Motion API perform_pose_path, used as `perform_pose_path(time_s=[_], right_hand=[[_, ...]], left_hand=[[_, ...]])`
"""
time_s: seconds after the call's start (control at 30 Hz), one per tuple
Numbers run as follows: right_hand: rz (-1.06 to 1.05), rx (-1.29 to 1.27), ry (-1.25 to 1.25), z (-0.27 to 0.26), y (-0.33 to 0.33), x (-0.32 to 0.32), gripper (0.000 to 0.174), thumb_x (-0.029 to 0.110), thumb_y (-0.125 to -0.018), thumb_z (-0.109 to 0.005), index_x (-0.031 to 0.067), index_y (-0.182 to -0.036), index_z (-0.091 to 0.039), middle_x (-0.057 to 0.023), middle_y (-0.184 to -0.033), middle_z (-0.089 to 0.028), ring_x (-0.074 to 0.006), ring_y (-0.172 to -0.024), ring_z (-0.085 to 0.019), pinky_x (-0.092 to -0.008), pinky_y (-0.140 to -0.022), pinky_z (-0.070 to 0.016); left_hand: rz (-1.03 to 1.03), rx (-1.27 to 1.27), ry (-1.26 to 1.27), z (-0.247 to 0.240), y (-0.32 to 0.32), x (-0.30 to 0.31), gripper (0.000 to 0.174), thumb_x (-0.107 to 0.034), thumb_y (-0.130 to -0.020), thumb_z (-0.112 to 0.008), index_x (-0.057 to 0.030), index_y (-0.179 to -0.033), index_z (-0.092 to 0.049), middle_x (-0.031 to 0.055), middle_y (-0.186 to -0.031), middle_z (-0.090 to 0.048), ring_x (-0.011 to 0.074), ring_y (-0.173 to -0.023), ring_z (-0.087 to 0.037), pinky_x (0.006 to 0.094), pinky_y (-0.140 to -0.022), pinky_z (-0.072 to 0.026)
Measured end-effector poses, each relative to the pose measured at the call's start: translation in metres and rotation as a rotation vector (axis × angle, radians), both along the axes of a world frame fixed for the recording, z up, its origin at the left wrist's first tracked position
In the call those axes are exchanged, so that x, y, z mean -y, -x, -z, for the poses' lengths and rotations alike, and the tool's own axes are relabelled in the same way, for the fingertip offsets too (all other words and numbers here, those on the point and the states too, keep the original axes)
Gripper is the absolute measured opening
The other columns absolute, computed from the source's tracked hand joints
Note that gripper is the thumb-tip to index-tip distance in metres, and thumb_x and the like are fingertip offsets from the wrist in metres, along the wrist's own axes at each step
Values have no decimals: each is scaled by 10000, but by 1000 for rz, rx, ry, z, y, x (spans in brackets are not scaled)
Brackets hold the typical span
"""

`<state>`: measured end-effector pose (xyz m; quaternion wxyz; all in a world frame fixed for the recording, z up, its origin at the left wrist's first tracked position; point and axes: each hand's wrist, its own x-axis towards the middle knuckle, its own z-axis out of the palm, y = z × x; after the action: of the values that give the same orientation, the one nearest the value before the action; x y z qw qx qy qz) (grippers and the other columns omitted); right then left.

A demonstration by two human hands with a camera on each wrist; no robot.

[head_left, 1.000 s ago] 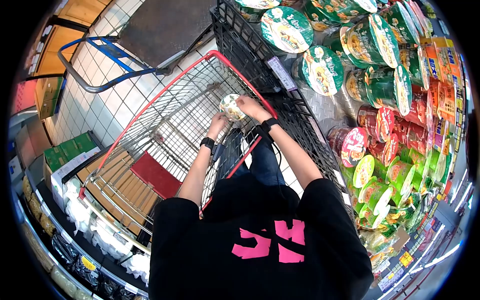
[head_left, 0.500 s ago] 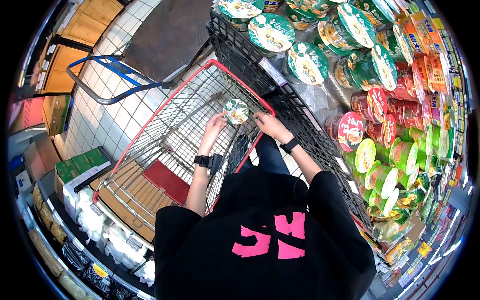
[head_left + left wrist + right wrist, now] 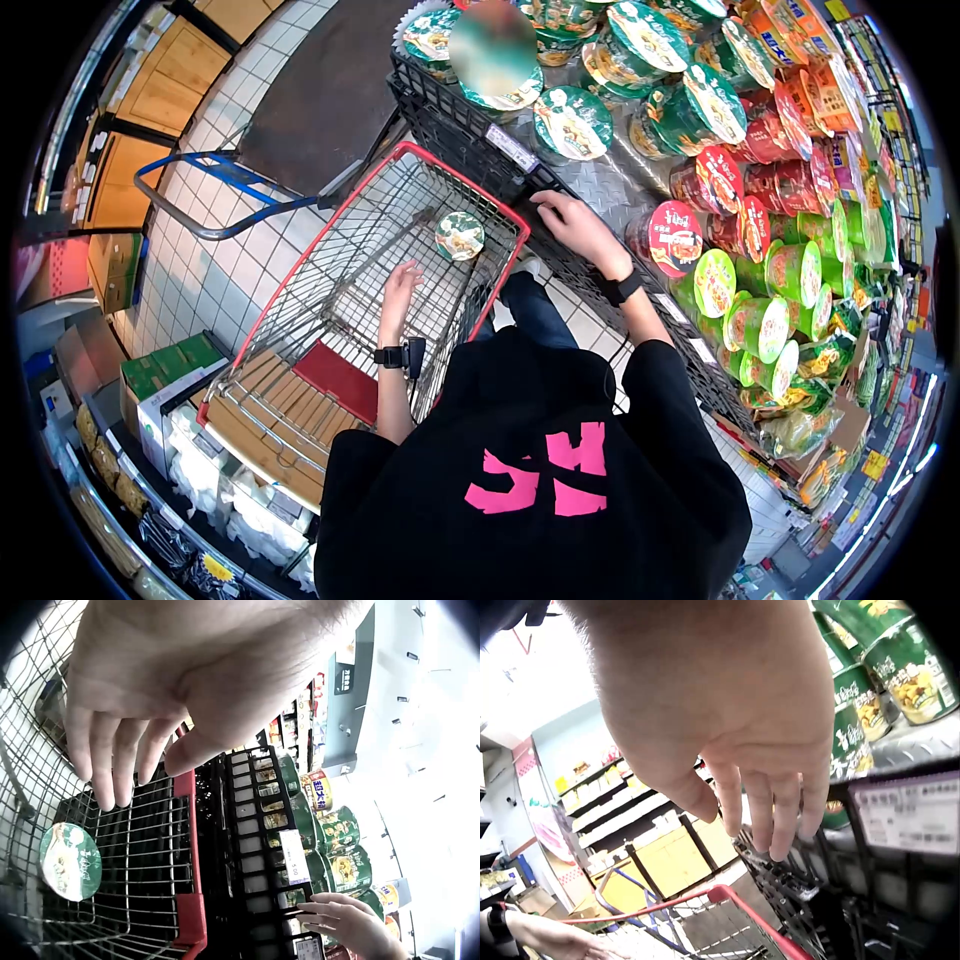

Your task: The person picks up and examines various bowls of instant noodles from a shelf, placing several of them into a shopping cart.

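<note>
A round tub with a green and white lid (image 3: 460,236) lies in the wire shopping cart (image 3: 330,232), near its right side. My left hand (image 3: 399,295) hangs over the cart, left of the tub and apart from it, fingers relaxed and holding nothing. In the left wrist view the tub (image 3: 70,862) shows below my left hand (image 3: 135,697). Beyond the cart's red rim, my right hand (image 3: 578,232) is over the black crate edge beside the display, holding nothing. The right wrist view shows my right hand (image 3: 735,750) with fingers hanging down, near green tubs (image 3: 915,682).
Green, red and lime tubs (image 3: 764,328) fill the display on the right, behind black crate walls (image 3: 455,112). A blue-handled flat trolley (image 3: 225,205) stands at the upper left. Cardboard boxes (image 3: 170,365) and shelves line the left side.
Both hands have come away from the tub, which is now in the cart by itself. My right hand has moved right, past the cart's rim to the crate; my left hand has drawn back leftward.
</note>
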<state>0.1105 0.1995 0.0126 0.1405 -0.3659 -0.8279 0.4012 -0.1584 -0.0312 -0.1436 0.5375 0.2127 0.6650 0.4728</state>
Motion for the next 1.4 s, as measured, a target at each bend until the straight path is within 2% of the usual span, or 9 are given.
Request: perform_pose_path(time_s=[0.03, 0.27, 0.3, 0.4, 0.47, 0.67, 0.87, 1.17, 1.4], right_hand=[[35, -31, -39, 0, -9, -3, 237, 139, -885, -494, 13, -1068, -580, -195, -982, -641, -357, -944, -605, -387, -819, -475], [199, -9, -76, -36, -50, -2, 246, 133, -890, -511, 15, -1097, -573, -196, -1015, -640, -356, -988, -600, -378, -853, -458], [229, 47, -27, -38, -60, 0, 240, 122, -919, -501, -2, -1116, -562, -146, -1053, -639, -248, -1013, -606, -321, -867, -445], [265, -50, 47, -35, -74, 3, 238, 127, -897, -504, 3, -1088, -572, -178, -1018, -641, -325, -995, -607, -353, -858, -452], [343, -37, 149, -34, -81, 4, 239, 138, -910, -505, 2, -1095, -574, -160, -1022, -646, -269, -996, -617, -334, -867, -453], [341, -83, 110, -35, -92, -13, 257, 139, -917, -506, -9, -1117, -569, -154, -1036, -643, -239, -1008, -612, -320, -879, -453], [420, -301, 189, -30, -98, -44, 260, 125, -936, -517, -27, -1144, -548, -78, -1079, -617, -140, -1023, -567, -255, -892, -427], [444, -373, 167, -10, -98, -66, 290, 100, -909, -532, -12, -1176, -544, -118, -1101, -630, -166, -991, -598, -273, -876, -451], [460, -327, 177, -1, -81, -75, 424, 180, -875, -579, -14, -1242, -491, -176, -1159, -603, -226, -1008, -609, -303, -859, -472]], left_hand=[[-26, 10, -30, 0, -3, -4, 351, -195, -940, -437, 6, -1217, -516, 118, -1060, -624, 176, -918, -591, 272, -831, -434], [40, 3, -96, -15, -12, -30, 339, -175, -945, -448, 21, -1218, -499, 116, -1041, -620, 164, -897, -580, 269, -830, -445], [49, -4, -106, -23, -15, -38, 328, -159, -948, -444, 18, -1220, -494, 114, -1042, -615, 156, -902, -571, 267, -834, -445], [61, 16, -129, -42, -22, -54, 320, -152, -950, -437, 15, -1217, -497, 116, -1046, -612, 150, -908, -567, 266, -844, -443], [96, 11, -149, -33, -24, -72, 354, -202, -954, -446, -9, -1246, -494, 103, -1070, -624, 134, -927, -567, 261, -851, -441], [95, -48, -222, -74, -38, -110, 343, -189, -958, -436, 0, -1238, -494, 117, -1058, -618, 153, -968, -571, 283, -880, -432], [90, -46, -284, -106, -60, -138, 304, -155, -968, -435, -9, -1224, -514, 105, -1050, -631, 150, -963, -577, 274, -884, -452], [73, -70, -354, -131, -90, -168, 281, -142, -954, -469, -5, -1186, -549, 95, -1055, -630, 151, -980, -574, 275, -896, -440], [79, -167, -352, -136, -108, -186, 284, -126, -941, -494, -8, -1195, -542, 102, -1114, -617, 138, -1032, -556, 271, -905, -423]])
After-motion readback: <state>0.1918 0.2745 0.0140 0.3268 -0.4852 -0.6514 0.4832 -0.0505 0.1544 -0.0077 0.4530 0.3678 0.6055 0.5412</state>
